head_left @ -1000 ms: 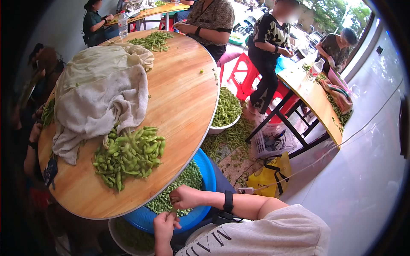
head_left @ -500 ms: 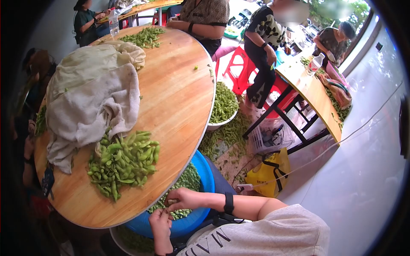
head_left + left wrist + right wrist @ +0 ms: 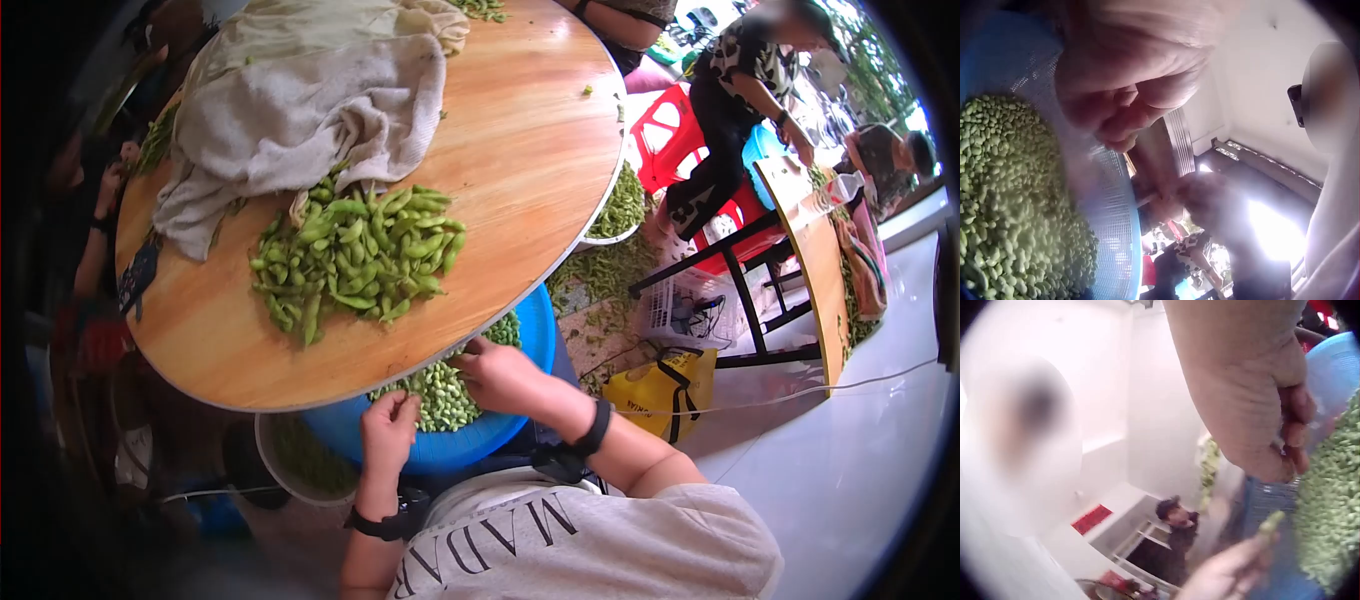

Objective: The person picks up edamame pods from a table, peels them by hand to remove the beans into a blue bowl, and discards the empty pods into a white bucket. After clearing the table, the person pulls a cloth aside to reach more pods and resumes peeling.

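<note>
Over a blue basket (image 3: 540,335) of shelled green beans (image 3: 445,400), both hands are held apart. The left hand (image 3: 388,428) pinches a green pod (image 3: 1270,524) between thumb and fingers, as the right wrist view shows. To its right, the right hand (image 3: 500,378) has its fingers curled near the table's edge, with nothing visible in them. In the left wrist view the left hand (image 3: 1138,69) has curled fingers beside the basket. The right hand (image 3: 1254,394) fills the top of the right wrist view. A pile of whole pods (image 3: 360,255) lies on the round table (image 3: 530,130).
A pale cloth (image 3: 300,110) covers part of the table. Below the table stands another bowl (image 3: 270,455) with green contents. To the right are a bowl of pods (image 3: 622,205), a yellow bag (image 3: 645,390), a white crate (image 3: 660,315), red stools (image 3: 670,130) and several people.
The hands, together over the basket before, are now apart, the right hand farther right. The head view has shifted, so the table sits higher and further right in it.
</note>
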The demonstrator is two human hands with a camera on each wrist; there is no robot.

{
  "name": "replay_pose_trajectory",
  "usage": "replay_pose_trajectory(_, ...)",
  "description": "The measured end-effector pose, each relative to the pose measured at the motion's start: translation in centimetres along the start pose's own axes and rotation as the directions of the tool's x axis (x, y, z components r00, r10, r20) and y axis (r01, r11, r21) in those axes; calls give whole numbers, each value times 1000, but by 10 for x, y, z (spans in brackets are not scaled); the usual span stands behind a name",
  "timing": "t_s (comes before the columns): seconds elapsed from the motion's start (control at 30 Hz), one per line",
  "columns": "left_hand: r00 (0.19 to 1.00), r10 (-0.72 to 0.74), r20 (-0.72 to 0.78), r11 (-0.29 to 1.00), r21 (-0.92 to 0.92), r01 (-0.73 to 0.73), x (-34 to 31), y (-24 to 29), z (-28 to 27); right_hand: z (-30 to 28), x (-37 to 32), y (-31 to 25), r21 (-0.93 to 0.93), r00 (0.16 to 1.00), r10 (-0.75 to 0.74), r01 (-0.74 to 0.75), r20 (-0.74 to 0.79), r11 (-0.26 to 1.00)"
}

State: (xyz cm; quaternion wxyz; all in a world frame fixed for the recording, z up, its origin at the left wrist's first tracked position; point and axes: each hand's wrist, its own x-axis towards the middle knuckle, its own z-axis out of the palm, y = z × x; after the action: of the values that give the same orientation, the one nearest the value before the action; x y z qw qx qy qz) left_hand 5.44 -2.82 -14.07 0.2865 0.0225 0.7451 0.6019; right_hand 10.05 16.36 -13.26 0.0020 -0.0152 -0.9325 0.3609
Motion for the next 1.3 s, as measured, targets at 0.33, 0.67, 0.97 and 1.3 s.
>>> replay_pose_trajectory(0.33,996,65,-61,987,-145,-73,-22,21,-30,-108,81,-14,-192,959,-176,134,-222,972)
replay_pose_trajectory(0.67,794,164,-585,868,468,166,-50,-83,-165,-111,52,-37,48,923,-309,327,-228,944)
replay_pose_trajectory(0.97,446,-315,-838,948,-255,192,-95,-150,-200,-80,16,-96,211,954,-248,280,-166,936)
replay_pose_trajectory(1.3,441,-682,-584,710,-672,208,-86,-301,-208,-9,55,-126,88,913,-338,365,-229,927)
